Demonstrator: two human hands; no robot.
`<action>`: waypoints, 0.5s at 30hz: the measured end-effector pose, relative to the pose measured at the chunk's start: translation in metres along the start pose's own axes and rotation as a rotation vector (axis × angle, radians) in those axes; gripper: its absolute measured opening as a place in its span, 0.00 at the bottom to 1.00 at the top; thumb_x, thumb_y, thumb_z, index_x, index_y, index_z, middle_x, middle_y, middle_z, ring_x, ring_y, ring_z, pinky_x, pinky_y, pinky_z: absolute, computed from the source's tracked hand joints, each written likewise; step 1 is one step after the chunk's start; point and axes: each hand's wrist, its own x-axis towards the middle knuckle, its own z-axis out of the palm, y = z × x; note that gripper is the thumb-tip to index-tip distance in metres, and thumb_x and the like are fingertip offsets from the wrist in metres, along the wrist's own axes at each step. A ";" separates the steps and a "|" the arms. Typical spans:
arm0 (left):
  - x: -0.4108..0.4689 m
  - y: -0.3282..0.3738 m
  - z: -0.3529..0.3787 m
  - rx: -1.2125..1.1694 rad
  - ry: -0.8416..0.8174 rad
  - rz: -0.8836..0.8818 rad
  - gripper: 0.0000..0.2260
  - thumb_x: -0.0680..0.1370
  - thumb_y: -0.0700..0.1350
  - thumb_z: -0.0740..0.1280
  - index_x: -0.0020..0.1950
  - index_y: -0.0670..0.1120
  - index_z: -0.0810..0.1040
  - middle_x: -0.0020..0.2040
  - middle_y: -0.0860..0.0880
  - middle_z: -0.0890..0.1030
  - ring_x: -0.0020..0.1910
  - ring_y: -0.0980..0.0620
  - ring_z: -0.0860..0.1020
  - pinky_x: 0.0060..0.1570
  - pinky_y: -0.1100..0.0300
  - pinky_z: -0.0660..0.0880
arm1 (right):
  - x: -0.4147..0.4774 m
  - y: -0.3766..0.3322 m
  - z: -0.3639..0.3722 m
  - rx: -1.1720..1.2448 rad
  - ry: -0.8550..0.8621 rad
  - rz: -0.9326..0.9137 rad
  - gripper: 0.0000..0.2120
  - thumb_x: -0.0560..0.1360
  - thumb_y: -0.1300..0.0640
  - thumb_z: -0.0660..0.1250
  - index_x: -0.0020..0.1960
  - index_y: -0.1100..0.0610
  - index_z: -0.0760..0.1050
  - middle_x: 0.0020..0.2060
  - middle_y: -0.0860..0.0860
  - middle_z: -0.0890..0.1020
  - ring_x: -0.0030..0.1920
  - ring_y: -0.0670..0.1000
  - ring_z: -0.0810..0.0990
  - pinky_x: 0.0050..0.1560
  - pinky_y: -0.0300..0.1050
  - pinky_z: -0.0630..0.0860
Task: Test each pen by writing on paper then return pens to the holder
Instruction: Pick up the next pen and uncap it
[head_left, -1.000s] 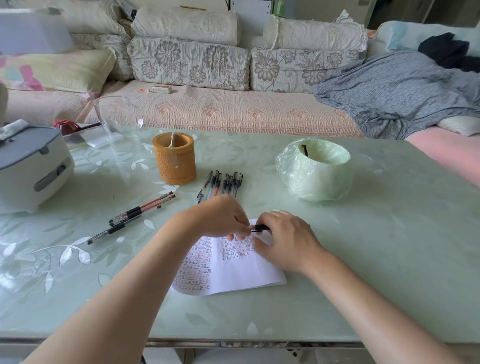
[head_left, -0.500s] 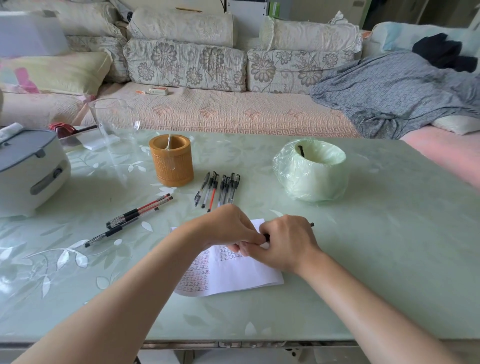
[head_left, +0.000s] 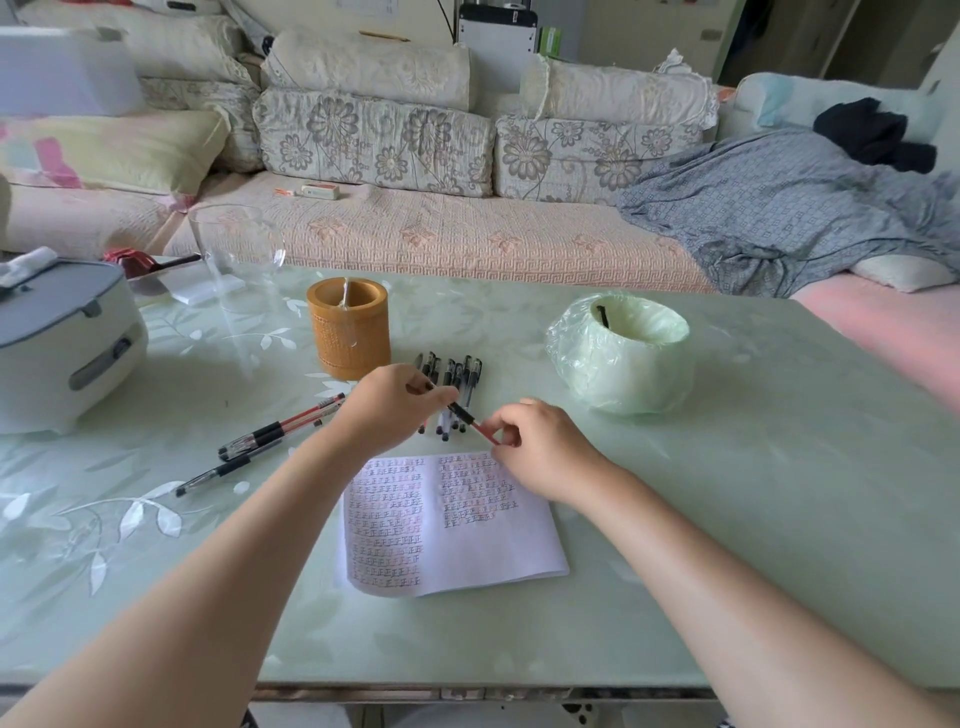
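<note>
A red pen (head_left: 475, 425) hangs in the air above the top edge of the paper (head_left: 452, 525), which is covered with rows of written marks. My left hand (head_left: 395, 402) pinches its black upper end, and my right hand (head_left: 540, 447) pinches its lower end. Behind my hands several black pens (head_left: 457, 382) lie in a row on the table. The brown cylindrical pen holder (head_left: 348, 327) stands to the left of that row. Three more pens (head_left: 270, 441) lie loose on the table's left side.
A green bin lined with a plastic bag (head_left: 623, 348) stands right of the pens. A white and grey appliance (head_left: 57, 343) sits at the left edge, with a clear glass jug (head_left: 234, 249) behind the holder. A sofa with cushions runs along the table's far side.
Both hands have lifted off the paper and moved toward the pen row. The red pen now shows stretched between them, and the written page is uncovered.
</note>
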 end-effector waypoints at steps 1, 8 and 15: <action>0.001 -0.004 -0.001 0.025 0.005 0.003 0.17 0.76 0.57 0.68 0.35 0.46 0.73 0.28 0.53 0.72 0.27 0.55 0.68 0.28 0.61 0.62 | 0.003 -0.003 0.001 0.005 -0.008 -0.006 0.11 0.73 0.61 0.67 0.51 0.49 0.81 0.43 0.47 0.76 0.44 0.49 0.76 0.41 0.34 0.68; 0.019 -0.058 -0.017 0.379 0.148 0.013 0.12 0.80 0.47 0.61 0.62 0.46 0.76 0.56 0.45 0.78 0.55 0.44 0.75 0.52 0.48 0.75 | 0.038 -0.007 0.000 0.007 0.145 0.187 0.05 0.71 0.61 0.68 0.42 0.59 0.83 0.39 0.56 0.84 0.44 0.60 0.80 0.42 0.44 0.78; 0.021 -0.094 -0.036 0.675 0.099 -0.166 0.16 0.75 0.36 0.57 0.60 0.43 0.77 0.57 0.44 0.74 0.59 0.43 0.70 0.47 0.52 0.70 | 0.059 -0.013 0.022 -0.017 0.223 0.360 0.05 0.66 0.67 0.64 0.36 0.65 0.79 0.34 0.63 0.80 0.39 0.67 0.78 0.31 0.51 0.77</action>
